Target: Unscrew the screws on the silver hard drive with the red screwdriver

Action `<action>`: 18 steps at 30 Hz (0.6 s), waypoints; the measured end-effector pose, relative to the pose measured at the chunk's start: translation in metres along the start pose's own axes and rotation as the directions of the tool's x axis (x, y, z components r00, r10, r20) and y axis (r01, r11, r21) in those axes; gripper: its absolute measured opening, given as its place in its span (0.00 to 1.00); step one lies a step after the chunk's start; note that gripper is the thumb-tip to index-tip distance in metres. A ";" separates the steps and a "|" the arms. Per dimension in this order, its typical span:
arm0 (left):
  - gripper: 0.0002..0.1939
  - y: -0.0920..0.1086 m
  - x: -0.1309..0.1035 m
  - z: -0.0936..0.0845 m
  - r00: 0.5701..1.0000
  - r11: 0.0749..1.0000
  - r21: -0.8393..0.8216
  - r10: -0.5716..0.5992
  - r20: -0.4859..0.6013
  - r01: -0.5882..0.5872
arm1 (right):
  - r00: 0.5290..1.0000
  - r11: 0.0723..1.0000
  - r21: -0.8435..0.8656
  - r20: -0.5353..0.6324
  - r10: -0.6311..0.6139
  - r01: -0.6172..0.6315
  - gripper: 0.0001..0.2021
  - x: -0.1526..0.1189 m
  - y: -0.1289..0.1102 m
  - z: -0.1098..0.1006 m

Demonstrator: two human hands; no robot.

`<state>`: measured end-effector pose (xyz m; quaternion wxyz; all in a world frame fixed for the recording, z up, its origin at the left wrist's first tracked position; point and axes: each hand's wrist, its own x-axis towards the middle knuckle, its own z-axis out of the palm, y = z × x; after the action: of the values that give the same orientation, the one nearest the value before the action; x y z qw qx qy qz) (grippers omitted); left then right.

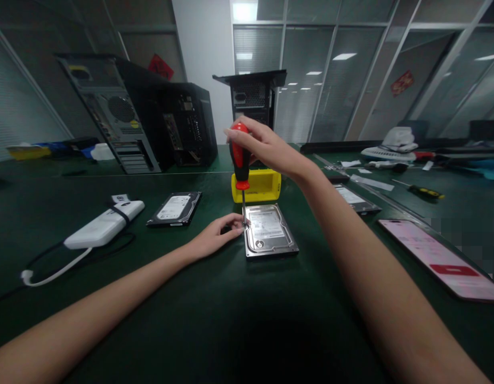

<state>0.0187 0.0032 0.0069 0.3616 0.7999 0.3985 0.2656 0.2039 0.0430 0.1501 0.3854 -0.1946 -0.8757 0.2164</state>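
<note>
My right hand is wrapped around the red and black handle of a screwdriver, held upright. The screwdriver's tip meets the left edge of a silver hard drive that lies flat on the green table. At that same edge, the curled fingers and thumb of my left hand grip the drive's side, close by the tip. Whether they also touch the shaft I cannot tell. Behind the drive stands a yellow open box, partly covered by the screwdriver handle.
A second hard drive lies at left, near a white power strip with cables. Another drive is partly behind my right forearm. A phone and a yellow-black screwdriver lie at right. Computer cases stand behind.
</note>
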 end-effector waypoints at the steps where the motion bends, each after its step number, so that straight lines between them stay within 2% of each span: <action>1: 0.18 0.001 0.000 0.000 1.000 1.000 0.000 -0.003 -0.001 0.003 | 1.000 1.000 -0.021 -0.014 -0.016 0.015 0.16 0.000 0.001 0.000; 4: 0.18 0.003 0.000 0.000 1.000 1.000 -0.007 -0.011 -0.001 0.011 | 0.994 0.992 -0.085 -0.047 -0.095 0.090 0.15 0.001 0.005 0.001; 8: 0.18 0.004 0.000 0.000 1.000 1.000 -0.005 -0.014 0.001 0.014 | 0.986 0.977 -0.142 -0.033 -0.164 0.158 0.16 0.003 0.005 0.000; 18: 0.18 0.005 0.000 0.000 0.999 0.999 0.003 -0.032 0.002 0.032 | 0.988 0.974 -0.211 -0.111 -0.110 0.085 0.15 0.002 0.011 -0.006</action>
<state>0.0213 0.0014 0.0108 0.3651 0.7941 0.4114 0.2586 0.2089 0.0539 0.1489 0.4262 -0.2029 -0.8767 0.0932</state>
